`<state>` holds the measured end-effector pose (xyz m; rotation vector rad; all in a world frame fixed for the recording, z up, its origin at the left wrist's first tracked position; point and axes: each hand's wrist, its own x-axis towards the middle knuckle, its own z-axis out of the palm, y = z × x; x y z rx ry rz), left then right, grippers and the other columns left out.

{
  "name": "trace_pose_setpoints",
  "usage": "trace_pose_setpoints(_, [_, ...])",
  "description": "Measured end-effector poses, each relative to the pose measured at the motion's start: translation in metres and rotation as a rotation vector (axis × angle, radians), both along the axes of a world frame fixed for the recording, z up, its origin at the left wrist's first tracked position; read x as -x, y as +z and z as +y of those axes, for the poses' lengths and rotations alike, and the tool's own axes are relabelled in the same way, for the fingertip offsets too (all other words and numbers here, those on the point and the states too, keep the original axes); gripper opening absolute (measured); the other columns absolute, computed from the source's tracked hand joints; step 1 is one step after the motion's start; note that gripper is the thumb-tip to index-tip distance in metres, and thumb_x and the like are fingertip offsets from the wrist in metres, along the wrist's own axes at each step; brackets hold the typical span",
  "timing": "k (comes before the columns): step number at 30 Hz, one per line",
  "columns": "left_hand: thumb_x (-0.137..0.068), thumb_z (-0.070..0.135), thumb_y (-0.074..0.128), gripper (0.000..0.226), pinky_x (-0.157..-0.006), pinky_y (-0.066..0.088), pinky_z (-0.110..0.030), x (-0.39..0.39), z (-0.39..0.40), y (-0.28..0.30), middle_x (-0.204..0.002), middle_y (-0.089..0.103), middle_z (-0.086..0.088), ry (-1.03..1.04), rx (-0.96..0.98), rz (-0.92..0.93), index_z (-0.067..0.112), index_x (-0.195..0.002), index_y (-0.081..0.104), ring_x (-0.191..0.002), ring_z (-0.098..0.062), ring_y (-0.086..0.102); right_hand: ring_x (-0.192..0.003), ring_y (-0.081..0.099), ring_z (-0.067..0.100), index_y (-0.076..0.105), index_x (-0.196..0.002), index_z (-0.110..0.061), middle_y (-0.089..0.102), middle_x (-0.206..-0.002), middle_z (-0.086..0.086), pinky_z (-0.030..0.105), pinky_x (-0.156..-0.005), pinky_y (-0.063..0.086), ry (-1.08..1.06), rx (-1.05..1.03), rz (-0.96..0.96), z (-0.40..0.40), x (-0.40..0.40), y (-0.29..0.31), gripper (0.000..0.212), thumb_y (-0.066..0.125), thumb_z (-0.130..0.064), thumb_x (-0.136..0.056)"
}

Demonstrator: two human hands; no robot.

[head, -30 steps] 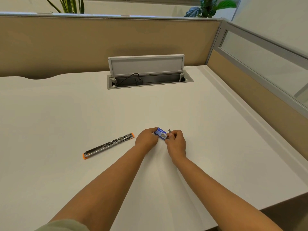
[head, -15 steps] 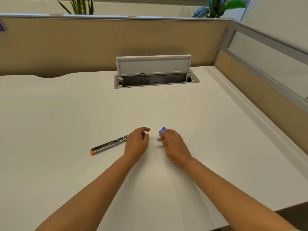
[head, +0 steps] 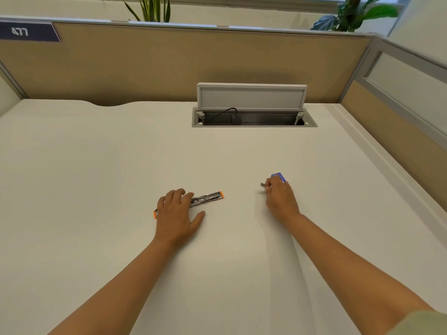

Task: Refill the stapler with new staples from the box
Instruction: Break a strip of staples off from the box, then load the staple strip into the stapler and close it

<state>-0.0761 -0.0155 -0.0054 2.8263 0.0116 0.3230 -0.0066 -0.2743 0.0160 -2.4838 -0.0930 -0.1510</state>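
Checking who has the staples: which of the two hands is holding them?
The right hand: it pinches a grey staple strip beside the blue box. The left hand lies spread over the stapler.

Bare forearms; pale green short sleeve (head: 425,322) at right arm's edge.

Place: an office cubicle.
Desk: a broad white desk (head: 96,165) fills the near ground.
Partitions: tan fabric partitions (head: 169,64) close off the far side, with a glazed panel (head: 406,85) to the right.
Number plate: a dark plate (head: 26,32) at far left reads 477.
Cable hatch: a flip-up hatch (head: 251,95) stands open over a plugged-in cable (head: 222,113).
Greenery: potted plants (head: 355,13) show behind the partitions.
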Motion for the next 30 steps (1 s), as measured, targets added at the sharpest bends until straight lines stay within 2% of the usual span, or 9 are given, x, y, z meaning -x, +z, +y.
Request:
trace_pose_setpoints(7, [-0.075, 0.055, 0.038, 0.057, -0.095, 0.031, -0.039, -0.007, 0.001, -0.003, -0.109, 0.06, -0.006, -0.016, 0.009, 0.026, 0.013, -0.103, 0.064, -0.109, -0.03, 0.052, -0.108, 0.054, 0.035, 0.044, -0.082, -0.013, 0.058, -0.101, 0.015, 0.044, -0.086, 0.045, -0.048, -0.045, 0.082, -0.011, -0.014, 0.002, 0.017, 0.035, -0.001, -0.09])
trace_pose_setpoints(12, [-0.078, 0.046, 0.046, 0.051, -0.097, 0.035, -0.041, -0.003, -0.006, 0.001, -0.113, 0.062, -0.01, -0.076, 0.08, -0.057, 0.009, -0.107, 0.066, -0.111, -0.032, 0.054, -0.104, 0.058, 0.027, 0.055, -0.094, -0.006, 0.066, -0.106, 0.01, 0.026, -0.076, 0.037, -0.008, -0.184, -0.009, 0.025, 0.011, 0.007, 0.017, 0.041, 0.002, -0.087])
trace_pose_setpoints(14, [-0.082, 0.031, 0.059, 0.035, -0.094, 0.039, -0.033, 0.003, -0.019, 0.004, -0.11, 0.062, -0.009, -0.097, 0.256, -0.117, 0.007, -0.107, 0.065, -0.107, -0.028, 0.055, -0.102, 0.057, 0.025, 0.057, -0.101, -0.007, 0.067, -0.107, 0.009, 0.029, -0.081, 0.037, 0.094, -0.199, -0.015, 0.053, 0.029, 0.003, 0.019, 0.044, -0.002, -0.088])
trace_pose_setpoints(17, [-0.085, 0.017, 0.065, 0.017, -0.074, 0.045, -0.015, 0.007, -0.045, 0.019, -0.095, 0.066, 0.0, 0.006, 0.82, 0.008, 0.015, -0.101, 0.064, -0.089, -0.016, 0.061, -0.084, 0.054, 0.018, 0.055, -0.092, -0.011, 0.061, -0.091, 0.0, 0.02, -0.068, 0.038, 0.163, -0.273, 0.002, 0.086, 0.051, 0.002, 0.011, 0.045, -0.008, -0.09])
trace_pose_setpoints(19, [-0.085, 0.017, 0.065, 0.011, -0.067, 0.049, -0.018, 0.005, -0.054, 0.027, -0.086, 0.069, -0.001, 0.108, 1.154, 0.169, 0.013, -0.096, 0.067, -0.077, -0.013, 0.067, -0.072, 0.048, 0.007, 0.05, -0.083, -0.016, 0.052, -0.078, -0.01, 0.012, -0.059, 0.035, 0.156, -0.336, 0.053, 0.095, 0.058, 0.002, 0.012, 0.042, -0.009, -0.09])
trace_pose_setpoints(21, [-0.084, 0.014, 0.066, 0.011, -0.068, 0.053, -0.025, 0.004, -0.053, 0.031, -0.079, 0.07, -0.008, 0.151, 1.339, 0.233, 0.005, -0.091, 0.069, -0.07, -0.015, 0.068, -0.072, 0.047, 0.007, 0.051, -0.083, -0.015, 0.051, -0.08, -0.009, 0.011, -0.059, 0.035, 0.161, -0.347, 0.077, 0.095, 0.059, 0.002, 0.012, 0.042, -0.008, -0.09])
trace_pose_setpoints(23, [-0.084, 0.009, 0.065, 0.009, -0.069, 0.055, -0.026, 0.006, -0.049, 0.035, -0.077, 0.069, -0.012, 0.152, 1.447, 0.266, 0.002, -0.086, 0.07, -0.068, -0.019, 0.066, -0.078, 0.047, 0.01, 0.054, -0.088, -0.01, 0.053, -0.086, -0.004, 0.013, -0.061, 0.033, 0.173, -0.309, 0.067, 0.093, 0.058, 0.001, 0.01, 0.045, -0.009, -0.09])
trace_pose_setpoints(26, [-0.086, 0.006, 0.062, 0.008, -0.062, 0.055, -0.019, 0.007, -0.044, 0.033, -0.072, 0.071, -0.009, 0.158, 1.537, 0.328, 0.004, -0.084, 0.07, -0.064, -0.015, 0.066, -0.075, 0.05, 0.005, 0.058, -0.089, -0.011, 0.057, -0.087, -0.004, 0.014, -0.066, 0.036, 0.174, -0.293, 0.035, 0.089, 0.059, 0.0, 0.007, 0.051, -0.01, -0.088])
trace_pose_setpoints(30, [-0.086, 0.001, 0.061, 0.011, -0.057, 0.054, -0.018, 0.008, -0.04, 0.029, -0.065, 0.071, -0.005, 0.169, 1.489, 0.333, 0.006, -0.082, 0.069, -0.058, -0.01, 0.066, -0.069, 0.055, -0.002, 0.055, -0.084, -0.018, 0.059, -0.078, -0.01, 0.015, -0.066, 0.044, 0.152, -0.42, 0.093, 0.089, 0.061, 0.001, 0.009, 0.062, -0.014, -0.082])
